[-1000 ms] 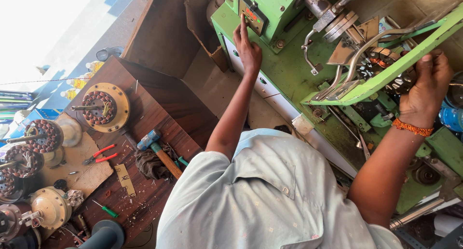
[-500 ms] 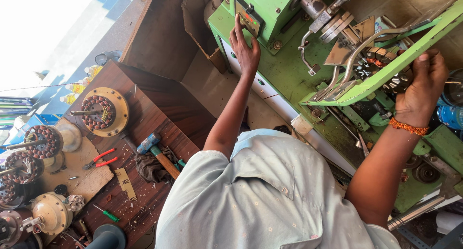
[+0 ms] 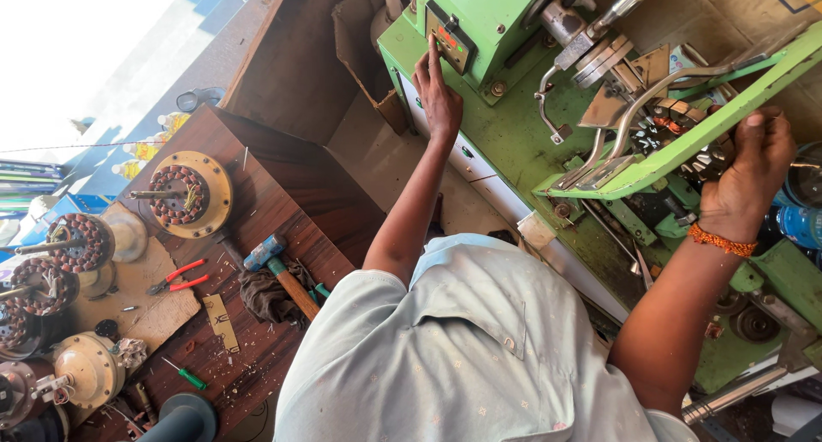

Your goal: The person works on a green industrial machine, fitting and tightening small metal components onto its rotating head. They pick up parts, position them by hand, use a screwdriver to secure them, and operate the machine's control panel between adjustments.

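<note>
The small control panel (image 3: pixel 449 38) sits on the upper face of the green machine (image 3: pixel 514 142), and the left hand (image 3: pixel 441 100) presses one extended finger on it, the other fingers loosely curled. The right hand (image 3: pixel 747 178) grips the coil-wound part (image 3: pixel 681 130) behind the green bar (image 3: pixel 685 147), fingers wrapped over its edge. On the brown desk (image 3: pixel 282 194), near its front edge, lie a hammer (image 3: pixel 278 275), red pliers (image 3: pixel 178 278) and a wound stator (image 3: pixel 181 194); a green screwdriver (image 3: pixel 187 374) lies towards its corner.

We stretch both arms forward: our left hand (image 3: pixel 438 95) points its index finger straight out, our right hand (image 3: pixel 747 172) curls its fingers closed, well apart.
</note>
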